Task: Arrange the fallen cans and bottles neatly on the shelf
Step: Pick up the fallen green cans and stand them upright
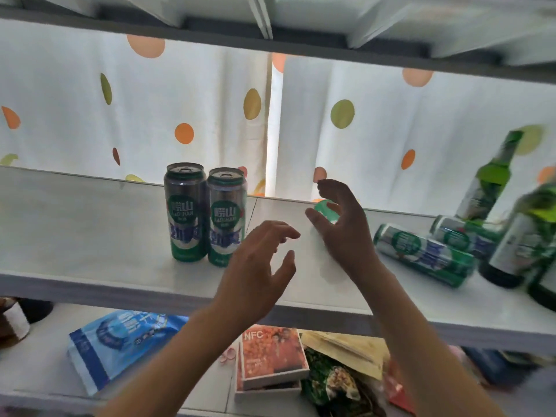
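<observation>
While judged from left to right across the middle shelf [90, 230]: task partly done, more left than finished.

Done, at 9 o'clock of centre: two upright cans [204, 215], standing side by side and touching, labels forward.

Left hand [258, 266]: open, fingers spread and loosely bent, holding nothing, hovering just right of the standing pair.

Right hand [340, 224]: raised at 1 o'clock of the left hand, fingers curved towards a green can [326, 210] half hidden behind the palm; contact not clear, so grip cannot be told.

Left to do, at 3 o'clock: nearer fallen can [424, 255] lying on its side; farther fallen can [463, 236] behind it, also on its side.

Bottles, far right edge: tall green bottle [487, 182] leaning, not plumb; nearer dark bottle [523, 236] blurred, seemingly tilted too, with a further one cut off at the edge.

Progress: roughly a third, as a guess; two cans placed, one probably in hand, two cans and the bottles waiting.

Lower shelf, at 6 o'clock: blue bag [120, 341] and orange box [270, 353], no part of the job.
</observation>
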`<action>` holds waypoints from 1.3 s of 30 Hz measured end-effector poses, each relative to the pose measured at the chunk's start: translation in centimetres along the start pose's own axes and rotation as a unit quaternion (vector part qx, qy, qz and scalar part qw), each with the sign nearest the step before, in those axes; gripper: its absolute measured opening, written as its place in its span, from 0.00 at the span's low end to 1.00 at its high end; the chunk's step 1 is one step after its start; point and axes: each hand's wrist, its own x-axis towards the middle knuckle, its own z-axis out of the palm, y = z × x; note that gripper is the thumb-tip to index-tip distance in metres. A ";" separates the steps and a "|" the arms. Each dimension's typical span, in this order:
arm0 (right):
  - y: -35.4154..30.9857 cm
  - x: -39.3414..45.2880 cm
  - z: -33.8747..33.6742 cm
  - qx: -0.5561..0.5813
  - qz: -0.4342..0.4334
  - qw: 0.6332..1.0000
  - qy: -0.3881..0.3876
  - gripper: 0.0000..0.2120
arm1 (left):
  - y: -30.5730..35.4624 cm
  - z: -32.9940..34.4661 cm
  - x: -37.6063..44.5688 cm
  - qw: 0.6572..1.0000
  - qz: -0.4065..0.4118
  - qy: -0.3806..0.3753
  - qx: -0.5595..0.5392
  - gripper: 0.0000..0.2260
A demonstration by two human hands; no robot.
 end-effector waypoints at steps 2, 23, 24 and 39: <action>1.2 -0.2 -2.1 -0.014 0.011 1.000 0.016 0.21 | 1.0 1.5 0.9 1.000 0.015 -0.015 -0.008 0.11; 6.8 -2.0 -9.5 -0.092 0.071 0.992 0.042 0.20 | 0.0 12.4 8.2 0.856 0.232 -0.290 0.359 0.33; 6.9 -2.2 -9.4 -0.092 0.071 0.992 0.041 0.20 | 0.0 12.5 8.6 0.827 0.249 -0.317 0.391 0.31; 6.9 -3.7 -8.5 -0.093 0.068 0.993 0.028 0.20 | 0.3 9.4 9.7 0.947 0.128 -0.230 0.183 0.27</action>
